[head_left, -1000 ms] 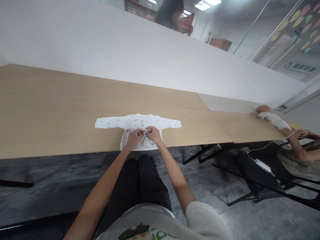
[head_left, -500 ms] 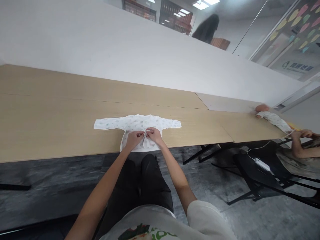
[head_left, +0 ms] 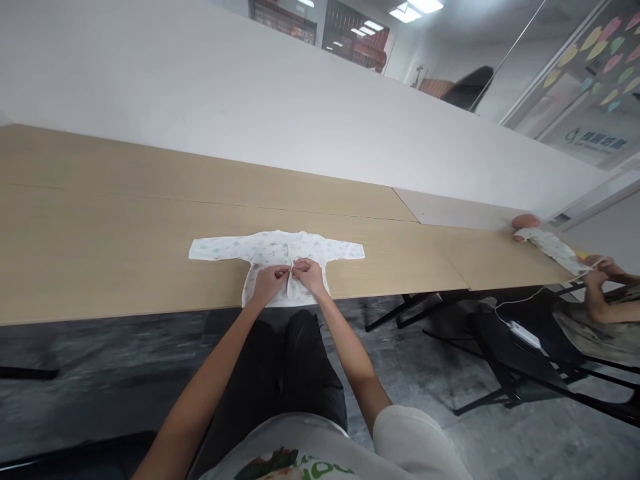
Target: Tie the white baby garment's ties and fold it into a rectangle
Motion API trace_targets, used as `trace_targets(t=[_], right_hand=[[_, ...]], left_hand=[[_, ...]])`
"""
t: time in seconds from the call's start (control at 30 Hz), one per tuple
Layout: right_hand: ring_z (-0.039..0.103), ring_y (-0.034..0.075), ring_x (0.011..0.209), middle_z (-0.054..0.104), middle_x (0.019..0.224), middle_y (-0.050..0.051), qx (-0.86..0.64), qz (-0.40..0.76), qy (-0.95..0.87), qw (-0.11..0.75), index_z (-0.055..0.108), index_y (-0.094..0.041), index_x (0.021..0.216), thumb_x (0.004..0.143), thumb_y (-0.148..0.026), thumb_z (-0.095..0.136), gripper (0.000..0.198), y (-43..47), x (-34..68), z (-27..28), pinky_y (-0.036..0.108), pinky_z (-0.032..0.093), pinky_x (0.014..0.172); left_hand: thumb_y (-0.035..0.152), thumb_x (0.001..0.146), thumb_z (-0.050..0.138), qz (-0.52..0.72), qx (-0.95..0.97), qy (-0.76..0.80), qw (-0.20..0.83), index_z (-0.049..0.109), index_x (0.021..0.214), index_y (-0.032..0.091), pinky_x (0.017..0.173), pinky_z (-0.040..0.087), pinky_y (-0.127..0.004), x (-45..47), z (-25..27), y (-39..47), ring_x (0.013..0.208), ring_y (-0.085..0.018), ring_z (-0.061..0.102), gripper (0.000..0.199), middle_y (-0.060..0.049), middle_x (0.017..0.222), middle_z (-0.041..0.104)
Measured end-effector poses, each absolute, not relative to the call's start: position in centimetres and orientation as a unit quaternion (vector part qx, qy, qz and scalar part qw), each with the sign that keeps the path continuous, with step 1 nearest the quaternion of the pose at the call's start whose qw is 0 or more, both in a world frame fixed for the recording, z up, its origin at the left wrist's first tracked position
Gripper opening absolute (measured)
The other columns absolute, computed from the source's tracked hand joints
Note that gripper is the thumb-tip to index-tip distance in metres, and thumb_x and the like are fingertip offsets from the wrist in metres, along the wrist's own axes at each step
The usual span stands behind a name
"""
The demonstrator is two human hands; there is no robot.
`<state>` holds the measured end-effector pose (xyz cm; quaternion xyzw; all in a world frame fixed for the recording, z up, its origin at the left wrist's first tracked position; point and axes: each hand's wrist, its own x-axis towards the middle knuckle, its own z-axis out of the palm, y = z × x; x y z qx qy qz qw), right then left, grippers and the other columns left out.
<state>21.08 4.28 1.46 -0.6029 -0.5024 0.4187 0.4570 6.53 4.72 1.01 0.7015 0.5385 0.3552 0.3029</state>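
A small white baby shirt [head_left: 270,250] with a faint print lies flat on the wooden table, its sleeves spread to both sides and its lower hem at the table's front edge. My left hand [head_left: 270,281] pinches the left side of its front opening, fingers closed. Close beside it, my right hand [head_left: 309,275] pinches the other edge of the opening. The fingertips of both hands nearly meet at the middle of the shirt, and what lies between them is too small to make out.
The long table [head_left: 125,260] runs along a white partition [head_left: 225,120]. At its far right lies a dressed doll [head_left: 547,245], beside another person's hands [head_left: 597,272] holding a white cord. A black folding chair [head_left: 520,353] carries a white power strip [head_left: 525,335].
Both hands stay at the shirt's front opening, and their fingertips have drawn slightly closer together. The fabric edge between them stands up less. Behind the glass, a dark shape has moved right.
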Motion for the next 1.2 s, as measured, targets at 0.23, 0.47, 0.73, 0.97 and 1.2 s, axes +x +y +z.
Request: trace_targets(t=[0.23,0.47,0.73,0.97,1.2], right_hand=[[0.071,0.015,0.077,0.073,0.077,0.000,-0.612,0.354,-0.548,0.447,0.065,-0.018,0.090,0.071,-0.010,0.060,0.022,3.9,20.7,1.4,0.026,0.056,0.077],[0.071,0.016,0.080,0.074,0.079,0.001,-0.612,0.363,-0.539,0.451,0.066,-0.019,0.088,0.070,-0.010,0.059,0.021,3.5,20.3,1.9,0.026,0.055,0.079],[0.070,0.015,0.079,0.073,0.079,0.000,-0.628,0.325,-0.554,0.440,0.066,-0.020,0.086,0.070,-0.008,0.054,0.024,3.4,20.0,2.1,0.026,0.054,0.080],[0.065,0.014,0.075,0.069,0.076,-0.002,-0.648,0.260,-0.595,0.398,0.060,-0.021,0.077,0.069,-0.011,0.054,0.015,3.4,20.1,1.9,0.024,0.051,0.075],[0.057,0.013,0.066,0.058,0.066,-0.005,-0.642,0.252,-0.593,0.415,0.048,-0.022,0.070,0.066,-0.013,0.053,0.011,3.8,20.3,1.9,0.022,0.044,0.066]], left_hand=[[0.036,0.082,0.052,0.344,0.717,0.539,0.278,0.078,0.091,0.019,0.082,0.053,-0.035,6.5,1.1,4.9,0.089,-0.026,0.071,0.032,-0.008,0.093,0.077],[0.026,0.081,0.051,0.316,0.728,0.567,0.219,0.075,0.102,0.019,0.080,0.052,-0.032,7.2,1.7,4.4,0.086,-0.024,0.071,0.032,-0.007,0.092,0.077],[0.023,0.081,0.052,0.312,0.715,0.595,0.193,0.065,0.116,0.021,0.074,0.048,-0.029,8.0,1.5,4.0,0.082,-0.021,0.070,0.037,-0.003,0.081,0.075],[0.024,0.084,0.052,0.291,0.745,0.584,0.140,0.066,0.109,0.022,0.091,0.045,-0.036,7.7,1.5,4.0,0.092,-0.025,0.068,0.029,-0.005,0.084,0.076],[0.023,0.082,0.055,0.319,0.731,0.587,0.139,0.069,0.099,0.021,0.090,0.046,-0.037,7.6,1.8,4.1,0.092,-0.026,0.065,0.022,-0.005,0.082,0.075]])
